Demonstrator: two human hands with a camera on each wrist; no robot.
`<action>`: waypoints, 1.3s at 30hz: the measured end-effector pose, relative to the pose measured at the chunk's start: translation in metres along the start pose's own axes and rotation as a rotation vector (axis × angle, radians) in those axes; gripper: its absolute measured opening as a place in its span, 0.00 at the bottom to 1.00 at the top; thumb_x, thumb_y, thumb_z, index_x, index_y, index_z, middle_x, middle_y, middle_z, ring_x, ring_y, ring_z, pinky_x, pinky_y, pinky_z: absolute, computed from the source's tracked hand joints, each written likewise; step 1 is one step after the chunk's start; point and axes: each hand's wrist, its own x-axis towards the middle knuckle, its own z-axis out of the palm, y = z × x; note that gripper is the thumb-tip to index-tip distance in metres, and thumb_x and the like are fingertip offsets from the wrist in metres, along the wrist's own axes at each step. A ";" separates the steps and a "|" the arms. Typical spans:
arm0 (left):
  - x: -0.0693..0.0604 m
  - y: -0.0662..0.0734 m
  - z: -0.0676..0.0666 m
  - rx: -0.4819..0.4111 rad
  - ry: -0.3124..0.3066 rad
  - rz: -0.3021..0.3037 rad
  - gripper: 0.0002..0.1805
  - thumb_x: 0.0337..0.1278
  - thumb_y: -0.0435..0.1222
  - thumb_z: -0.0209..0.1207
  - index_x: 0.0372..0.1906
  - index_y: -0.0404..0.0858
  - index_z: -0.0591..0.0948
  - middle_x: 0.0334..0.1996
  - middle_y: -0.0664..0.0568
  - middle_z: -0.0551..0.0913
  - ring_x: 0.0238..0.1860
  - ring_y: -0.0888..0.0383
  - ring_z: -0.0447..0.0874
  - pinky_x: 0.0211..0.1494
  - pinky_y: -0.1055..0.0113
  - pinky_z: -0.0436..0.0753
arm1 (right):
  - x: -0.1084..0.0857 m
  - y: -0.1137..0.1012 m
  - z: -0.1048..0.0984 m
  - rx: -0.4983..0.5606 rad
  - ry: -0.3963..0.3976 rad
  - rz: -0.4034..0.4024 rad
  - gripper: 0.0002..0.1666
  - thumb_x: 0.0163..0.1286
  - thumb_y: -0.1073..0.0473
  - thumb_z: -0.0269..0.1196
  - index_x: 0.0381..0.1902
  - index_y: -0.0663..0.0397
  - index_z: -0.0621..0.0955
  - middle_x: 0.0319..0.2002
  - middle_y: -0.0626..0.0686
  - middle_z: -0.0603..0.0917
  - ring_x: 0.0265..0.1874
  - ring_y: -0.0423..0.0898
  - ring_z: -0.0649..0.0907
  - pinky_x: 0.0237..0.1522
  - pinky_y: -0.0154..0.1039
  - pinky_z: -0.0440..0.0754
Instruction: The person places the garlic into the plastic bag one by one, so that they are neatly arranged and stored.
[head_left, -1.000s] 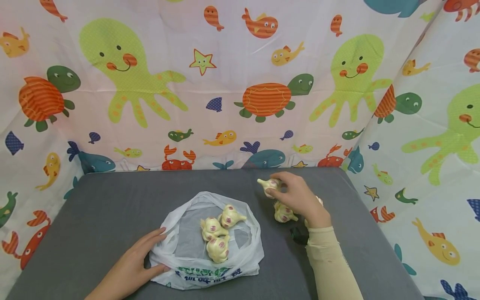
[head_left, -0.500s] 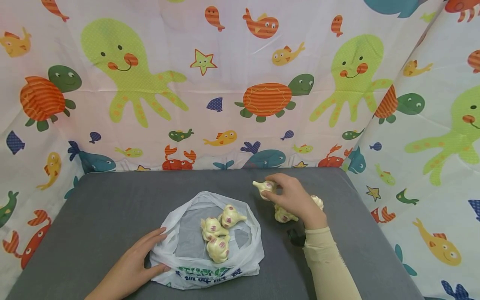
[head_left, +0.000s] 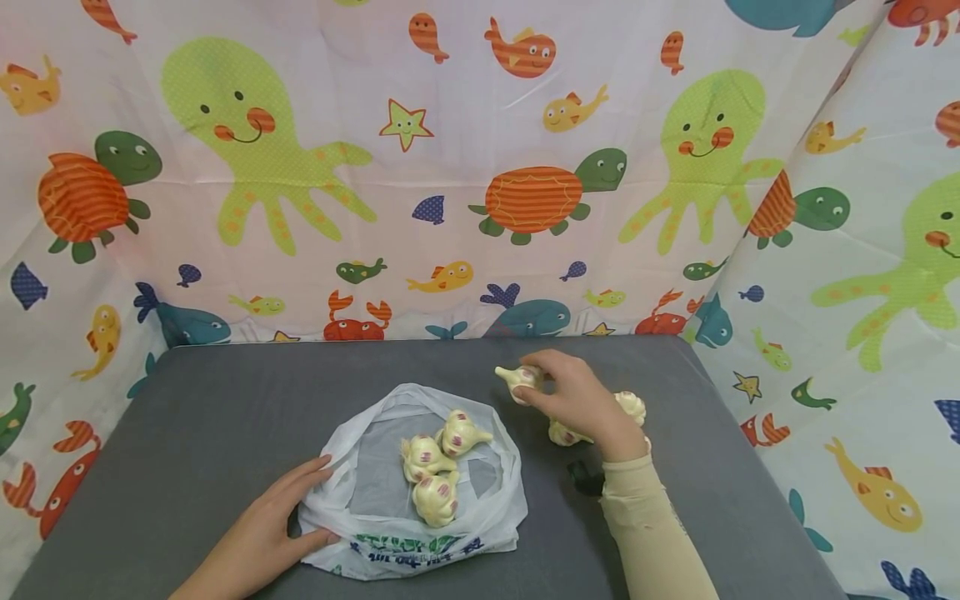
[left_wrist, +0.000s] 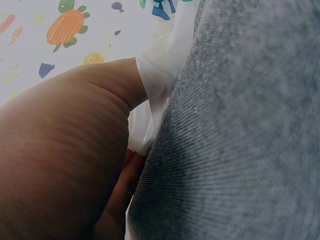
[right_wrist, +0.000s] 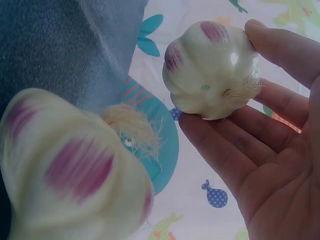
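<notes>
In the head view, my right hand [head_left: 573, 400] pinches a whitish garlic bulb [head_left: 519, 381] with purple patches between thumb and fingers, its stem toward the left. The right wrist view shows this held garlic bulb [right_wrist: 210, 75] from its root end, raised off the table. Beneath and beside the right hand lie a garlic bulb [head_left: 566, 433], partly covered, and another garlic bulb [head_left: 631, 406]. My left hand [head_left: 273, 521] holds the left side of a white plastic bag [head_left: 390, 557], which gapes upward. Three garlic bulbs [head_left: 435, 500] lie inside it. Thin plastic crosses the thumb [left_wrist: 120, 82] in the left wrist view.
A grey table [head_left: 247, 400] carries everything. Behind it and on both sides hangs a white curtain [head_left: 465, 108] printed with sea animals. A small black object [head_left: 585, 477] sits beside the right wrist.
My right hand has drifted left toward the bag with the garlic bulb, uncovering more of the bulb to its right. The left hand, bag and bulbs inside have stayed put.
</notes>
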 end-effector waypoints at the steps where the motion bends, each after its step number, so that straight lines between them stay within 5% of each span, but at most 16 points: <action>1: 0.000 0.000 0.000 0.001 0.000 -0.001 0.47 0.51 0.55 0.83 0.75 0.45 0.80 0.79 0.53 0.73 0.75 0.47 0.75 0.68 0.38 0.81 | 0.000 -0.001 0.001 0.002 -0.004 -0.003 0.28 0.74 0.49 0.76 0.65 0.56 0.86 0.61 0.54 0.87 0.54 0.53 0.88 0.57 0.56 0.87; 39: 0.000 -0.003 0.001 0.011 0.003 0.005 0.47 0.51 0.56 0.83 0.76 0.48 0.79 0.79 0.54 0.72 0.75 0.47 0.75 0.68 0.38 0.81 | 0.007 -0.017 0.026 -0.018 -0.097 -0.099 0.27 0.74 0.49 0.76 0.63 0.57 0.86 0.60 0.54 0.88 0.56 0.50 0.87 0.59 0.52 0.87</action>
